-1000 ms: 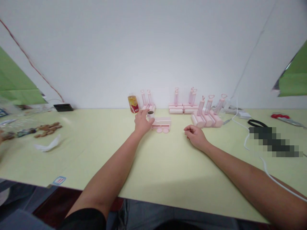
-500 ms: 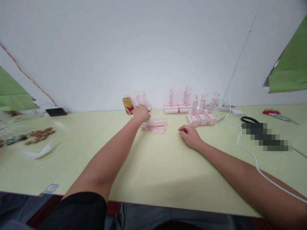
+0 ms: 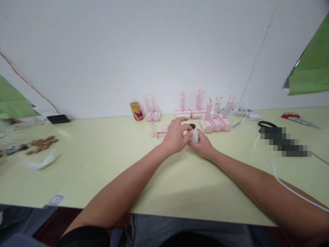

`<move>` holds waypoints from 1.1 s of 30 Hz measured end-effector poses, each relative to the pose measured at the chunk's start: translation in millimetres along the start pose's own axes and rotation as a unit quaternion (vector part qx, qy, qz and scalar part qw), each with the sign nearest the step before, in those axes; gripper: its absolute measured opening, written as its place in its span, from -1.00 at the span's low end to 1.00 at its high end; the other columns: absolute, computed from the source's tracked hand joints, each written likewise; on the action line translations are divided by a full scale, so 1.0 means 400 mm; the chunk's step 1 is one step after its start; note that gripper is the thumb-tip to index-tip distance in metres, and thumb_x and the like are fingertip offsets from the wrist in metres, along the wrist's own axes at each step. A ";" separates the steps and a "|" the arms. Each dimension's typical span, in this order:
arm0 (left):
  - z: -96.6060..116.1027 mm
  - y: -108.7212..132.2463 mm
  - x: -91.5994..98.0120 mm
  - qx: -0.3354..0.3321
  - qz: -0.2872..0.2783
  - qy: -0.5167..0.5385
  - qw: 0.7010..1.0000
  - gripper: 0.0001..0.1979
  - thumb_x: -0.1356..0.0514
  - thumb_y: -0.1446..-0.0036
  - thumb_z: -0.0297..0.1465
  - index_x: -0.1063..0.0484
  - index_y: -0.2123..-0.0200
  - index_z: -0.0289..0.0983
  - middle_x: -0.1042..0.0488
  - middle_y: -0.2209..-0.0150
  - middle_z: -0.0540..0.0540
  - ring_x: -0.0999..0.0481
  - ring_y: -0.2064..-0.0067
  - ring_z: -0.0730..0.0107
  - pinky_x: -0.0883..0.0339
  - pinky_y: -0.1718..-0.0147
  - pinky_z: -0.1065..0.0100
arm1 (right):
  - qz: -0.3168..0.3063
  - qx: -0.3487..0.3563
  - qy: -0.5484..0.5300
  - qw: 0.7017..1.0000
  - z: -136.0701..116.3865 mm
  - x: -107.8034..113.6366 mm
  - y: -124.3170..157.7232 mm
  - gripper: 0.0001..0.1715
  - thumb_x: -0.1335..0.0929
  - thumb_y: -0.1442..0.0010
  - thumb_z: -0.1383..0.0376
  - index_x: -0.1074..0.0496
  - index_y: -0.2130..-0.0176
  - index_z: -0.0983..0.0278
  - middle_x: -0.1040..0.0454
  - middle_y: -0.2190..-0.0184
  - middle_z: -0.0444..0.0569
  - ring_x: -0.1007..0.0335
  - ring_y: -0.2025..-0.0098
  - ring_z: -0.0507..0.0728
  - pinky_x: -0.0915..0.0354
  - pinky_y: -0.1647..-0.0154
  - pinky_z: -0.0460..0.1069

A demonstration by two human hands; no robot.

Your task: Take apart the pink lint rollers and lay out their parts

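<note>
A small white paper roll [image 3: 194, 136] with a dark hollow core is tilted between my hands above the table. My right hand [image 3: 204, 145] is closed around its right side. My left hand [image 3: 177, 134] meets it from the left, thumb and fingers at the open end. Behind my left hand lies an open pink case [image 3: 161, 134], partly hidden by the hand. Beside the case is a small clear-and-pink handle [image 3: 153, 129] with a heart-shaped loop.
Pink lint rollers with upright handles stand at the back left [image 3: 153, 115], the back middle [image 3: 183, 111] and the right [image 3: 216, 124]. A yellow-red bottle [image 3: 136, 110] leans at the back. A white cable [image 3: 272, 168], red-handled scissors [image 3: 295, 118] and brown pieces [image 3: 42, 145] lie farther out.
My left hand has come from the back left toward the middle and onto the white roll. My right hand, earlier curled on the table, now holds the roll too.
</note>
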State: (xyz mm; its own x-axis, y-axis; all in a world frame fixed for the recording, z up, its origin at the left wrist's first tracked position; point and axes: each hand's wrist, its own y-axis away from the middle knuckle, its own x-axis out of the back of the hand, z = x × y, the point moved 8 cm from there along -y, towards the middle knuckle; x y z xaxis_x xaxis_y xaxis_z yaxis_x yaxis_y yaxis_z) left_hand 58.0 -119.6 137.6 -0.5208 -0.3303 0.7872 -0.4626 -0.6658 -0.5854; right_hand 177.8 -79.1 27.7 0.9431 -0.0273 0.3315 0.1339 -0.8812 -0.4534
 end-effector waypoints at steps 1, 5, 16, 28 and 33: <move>-0.007 0.018 -0.014 0.012 0.014 0.009 1.000 -0.73 -0.17 -0.19 -0.31 -0.45 0.04 -0.20 -0.35 -0.11 -0.19 -0.32 -0.14 0.12 -0.23 -0.12 0.08 | 0.006 -0.009 0.015 1.000 0.002 0.002 0.002 -0.41 -0.42 -0.05 0.10 -0.34 -0.04 0.23 -0.47 0.24 -0.04 -0.32 0.30 0.14 -0.27 0.31 0.02; -0.134 0.082 -0.082 0.170 -0.028 -0.049 0.984 -0.60 -0.11 -0.22 -0.26 -0.33 -0.08 -0.30 -0.48 0.09 -0.23 -0.49 0.11 0.15 -0.37 0.11 0.16 | 0.040 -0.049 0.037 0.997 0.030 0.016 -0.001 -0.56 -0.43 -0.03 0.07 -0.38 0.16 0.25 -0.45 0.35 -0.09 -0.27 0.37 0.11 -0.22 0.36 0.00; -0.247 0.123 -0.173 0.214 -0.185 -0.131 0.950 -0.72 -0.06 -0.22 -0.27 -0.50 0.32 -0.29 -0.53 0.25 -0.27 -0.52 0.23 0.11 -0.34 0.25 0.20 | 0.021 -0.040 0.061 0.997 0.029 0.011 0.001 -0.59 -0.42 -0.02 0.07 -0.37 0.19 0.25 -0.46 0.34 -0.09 -0.26 0.37 0.11 -0.20 0.34 0.00; -0.153 0.085 -0.073 0.090 0.003 0.198 0.976 -0.79 0.02 -0.33 -0.28 -0.27 0.12 -0.27 -0.47 0.24 -0.12 -0.44 0.27 0.35 -0.31 0.22 0.27 | -0.017 -0.031 0.091 0.995 0.007 -0.003 0.008 -0.58 -0.40 -0.03 0.09 -0.37 0.15 0.26 -0.43 0.36 -0.12 -0.27 0.37 0.11 -0.16 0.37 -0.03; -0.182 0.081 -0.052 0.141 0.070 0.324 0.933 -0.59 0.05 -0.35 -0.15 -0.26 -0.13 -0.23 -0.48 0.18 -0.12 -0.45 0.30 0.44 -0.31 0.28 0.36 | -0.098 0.010 0.105 0.990 -0.030 -0.033 0.023 -0.54 -0.40 -0.04 0.18 -0.39 0.05 0.24 -0.47 0.30 -0.12 -0.31 0.33 0.09 -0.18 0.31 -0.04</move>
State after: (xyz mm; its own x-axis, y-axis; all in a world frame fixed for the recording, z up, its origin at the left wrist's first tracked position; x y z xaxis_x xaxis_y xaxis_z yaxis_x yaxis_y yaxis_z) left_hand 1.7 -85.7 88.0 -0.9281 -0.0140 0.3720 -0.1990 -0.8259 -0.5275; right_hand 162.9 -92.4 29.2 0.8148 0.0444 0.5780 0.3160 -0.8699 -0.3787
